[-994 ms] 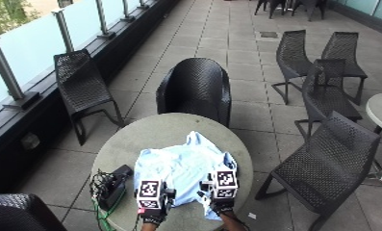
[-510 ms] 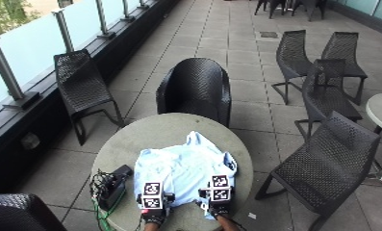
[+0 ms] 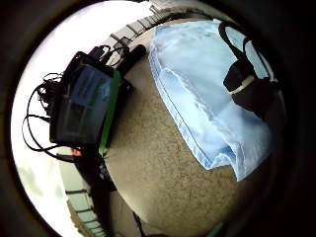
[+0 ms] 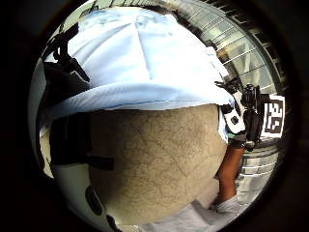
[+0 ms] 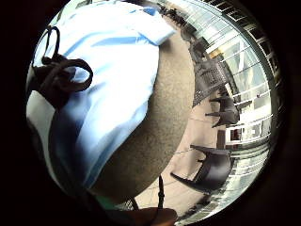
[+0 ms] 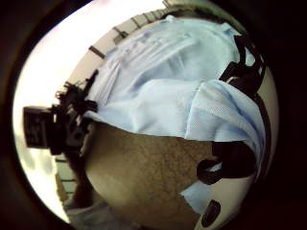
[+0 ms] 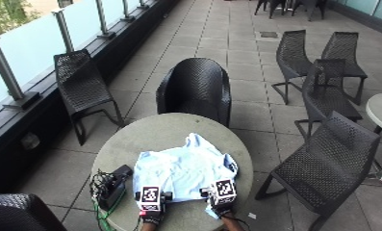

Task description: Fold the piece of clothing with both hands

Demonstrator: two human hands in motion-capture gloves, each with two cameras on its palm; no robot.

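Note:
A light blue garment [image 7: 184, 171] lies spread on the round stone table [image 7: 159, 130], its collar end pointing away from me. My left hand [image 7: 152, 215] and right hand [image 7: 222, 208] are side by side at the hem nearest me. Each pinches that hem: in the left thumb side palm view the garment [image 4: 145, 58] arches up off the table over my fingers [image 4: 65, 82], with the right hand [image 4: 246, 121] across from it. In the right thumb side palm view the garment [image 6: 163, 96] drapes over my fingers [image 6: 235, 158], and the left hand [image 6: 72, 127] holds the hem's other end.
A black device with cables [image 7: 113, 185] sits on the table just left of the garment. A black tub chair [image 7: 197, 89] stands at the table's far side. Wicker chairs stand to the right [image 7: 325, 163], the left [image 7: 82, 86] and the near left corner [image 7: 18, 214].
Both hands stay at the near hem, and the garment lies much as before. Nothing has clearly moved.

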